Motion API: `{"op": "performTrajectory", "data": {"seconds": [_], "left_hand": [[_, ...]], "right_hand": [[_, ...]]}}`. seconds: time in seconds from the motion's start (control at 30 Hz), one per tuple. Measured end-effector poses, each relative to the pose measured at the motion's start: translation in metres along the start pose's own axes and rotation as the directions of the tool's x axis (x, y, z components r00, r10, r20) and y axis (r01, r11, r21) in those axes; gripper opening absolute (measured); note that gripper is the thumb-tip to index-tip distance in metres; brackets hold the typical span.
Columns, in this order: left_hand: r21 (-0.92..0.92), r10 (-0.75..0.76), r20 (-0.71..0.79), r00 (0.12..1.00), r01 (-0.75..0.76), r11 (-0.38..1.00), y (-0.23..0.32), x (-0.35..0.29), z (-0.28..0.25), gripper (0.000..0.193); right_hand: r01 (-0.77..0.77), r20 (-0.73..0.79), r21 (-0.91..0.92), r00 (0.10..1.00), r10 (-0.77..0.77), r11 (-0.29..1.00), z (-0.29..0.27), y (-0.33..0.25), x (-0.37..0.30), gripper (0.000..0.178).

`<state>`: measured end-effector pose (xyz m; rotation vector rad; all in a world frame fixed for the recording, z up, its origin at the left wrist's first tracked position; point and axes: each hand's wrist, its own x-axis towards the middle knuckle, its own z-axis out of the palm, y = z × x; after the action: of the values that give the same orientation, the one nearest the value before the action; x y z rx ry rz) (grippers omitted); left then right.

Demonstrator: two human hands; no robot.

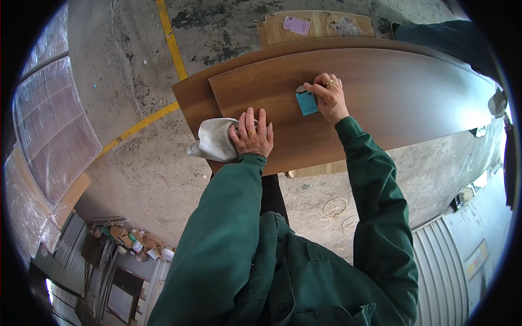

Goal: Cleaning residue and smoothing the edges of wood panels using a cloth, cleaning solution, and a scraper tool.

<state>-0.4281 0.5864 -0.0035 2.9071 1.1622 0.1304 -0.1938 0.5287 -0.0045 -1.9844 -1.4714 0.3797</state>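
Observation:
A brown wood-grain panel (391, 92) lies in front of me on top of another panel of the same brown (190, 103). My left hand (254, 136) rests near its left end over a greyish-white cloth (213, 140), its fingers bent over the cloth and pressing it to the surface. Thumb and forefinger of my right hand (330, 98) pinch at the upper edge of a small teal label (307, 104), which lies against the panel. A pale bit shows at the label's top corner; whether that corner is lifted is hard to tell.
Flattened cardboard (321, 27) juts out beneath the panels on the far side. Another person's dark-clothed leg (440, 41) is at the far right. Film-wrapped panels (54, 125) stand at left. A pale looped cord (334, 208) lies on the concrete floor, which bears yellow lines (142, 126).

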Motion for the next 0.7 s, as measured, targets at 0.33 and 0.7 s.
{"op": "performTrajectory", "data": {"seconds": [0.33, 0.7], "left_hand": [[-0.001, 0.009, -0.009, 1.0, -0.009, 1.0, 0.002, -0.002, -0.001, 0.049], [-0.01, -0.005, 0.013, 1.0, 0.005, 1.0, 0.001, -0.001, -0.002, 0.045]], "right_hand": [[0.073, 0.121, 0.068, 0.989, -0.081, 0.995, -0.005, 0.006, 0.002, 0.033], [-0.456, -0.013, 0.156, 0.886, 0.464, 0.876, -0.024, -0.013, -0.007, 0.017]]}}
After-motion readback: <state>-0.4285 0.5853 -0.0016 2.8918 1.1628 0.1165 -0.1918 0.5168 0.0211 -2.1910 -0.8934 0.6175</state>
